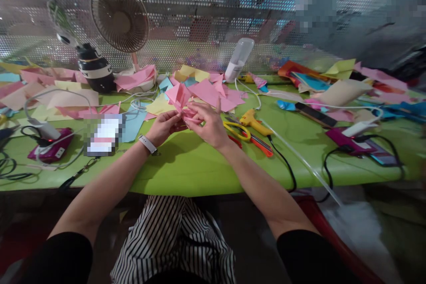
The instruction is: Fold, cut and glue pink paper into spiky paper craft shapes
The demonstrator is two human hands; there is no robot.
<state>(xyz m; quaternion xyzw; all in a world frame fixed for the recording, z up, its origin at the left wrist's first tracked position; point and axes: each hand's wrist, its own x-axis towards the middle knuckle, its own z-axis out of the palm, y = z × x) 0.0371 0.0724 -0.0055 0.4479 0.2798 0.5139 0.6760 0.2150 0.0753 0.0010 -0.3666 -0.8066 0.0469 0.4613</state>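
Note:
Both my hands meet over the middle of the green table (199,164). My left hand (165,126), a white watch on its wrist, pinches the near edge of a folded pink paper piece (181,97). My right hand (208,124) holds the same pink paper from the right, fingers curled on it with one finger raised. Loose pink, yellow and blue paper sheets (206,91) lie just behind the hands.
Yellow-handled scissors (238,131) and a yellow glue gun (254,122) with a black cord lie right of my hands. A small fan (120,17), a dark bottle (95,71) and a white bottle (238,58) stand at the back. Phones, cables and paper scraps cover both sides.

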